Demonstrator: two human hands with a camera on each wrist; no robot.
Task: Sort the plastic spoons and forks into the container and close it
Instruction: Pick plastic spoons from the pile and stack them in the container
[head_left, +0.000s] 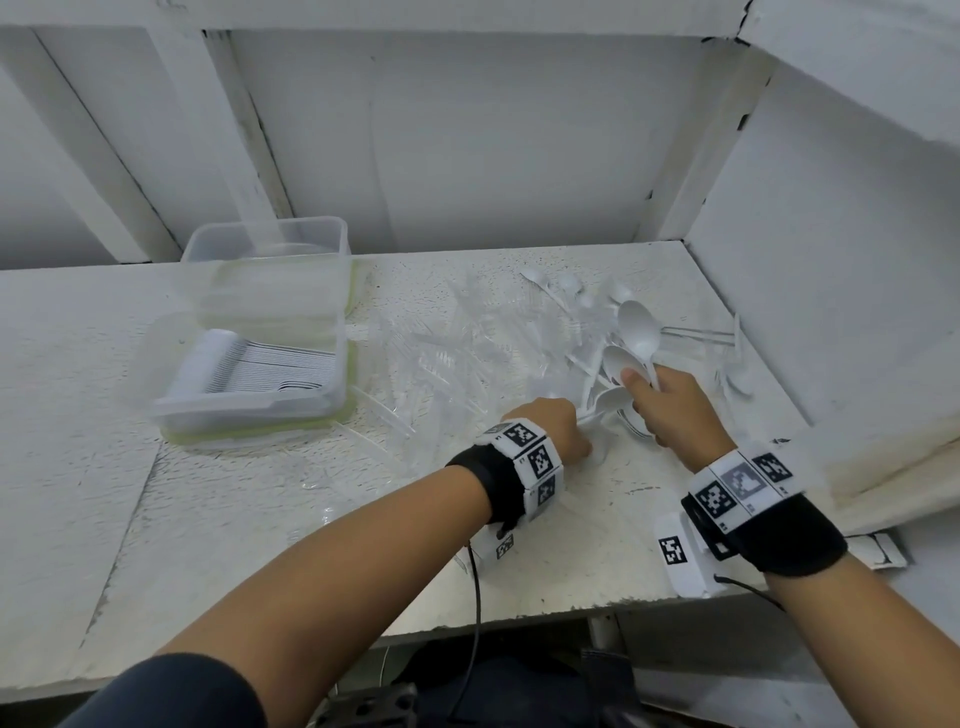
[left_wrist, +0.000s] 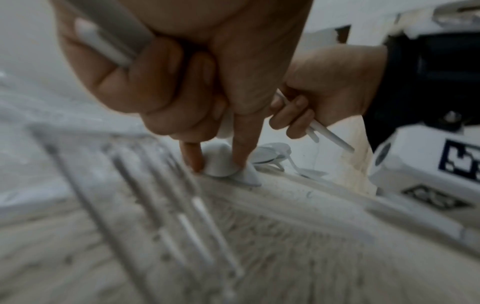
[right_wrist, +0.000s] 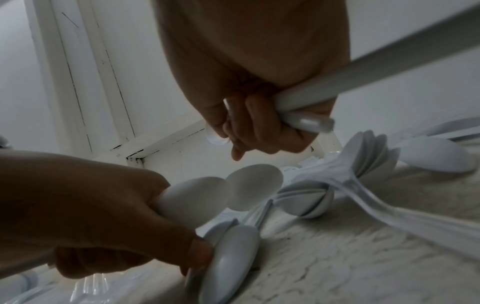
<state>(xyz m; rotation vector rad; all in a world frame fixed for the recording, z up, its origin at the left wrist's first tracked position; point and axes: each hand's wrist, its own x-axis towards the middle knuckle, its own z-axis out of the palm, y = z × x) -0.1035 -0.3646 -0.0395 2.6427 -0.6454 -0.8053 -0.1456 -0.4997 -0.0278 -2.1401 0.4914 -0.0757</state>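
Both hands are down on the white table (head_left: 218, 530), close together over the scattered cutlery. The right hand (head_left: 670, 410) has its fingers curled tight round a bunch of white spoons (head_left: 631, 343), their bowls fanning up and away past its thumb. Just to its left, the left hand (head_left: 558, 431) grips spoon handles in its curled fingers while two fingertips (left_wrist: 242, 158) pinch the bowl of a spoon (left_wrist: 221, 162) lying on the table. More white spoons (head_left: 566, 288) lie loose beyond the right hand, and clear forks (head_left: 447, 353) are strewn beyond the left hand. Well off to the left of both hands sits the open container (head_left: 249, 379), a neat row of spoons already packed inside. A second clear tub (head_left: 270, 260) stands right behind it, farther from the hands.
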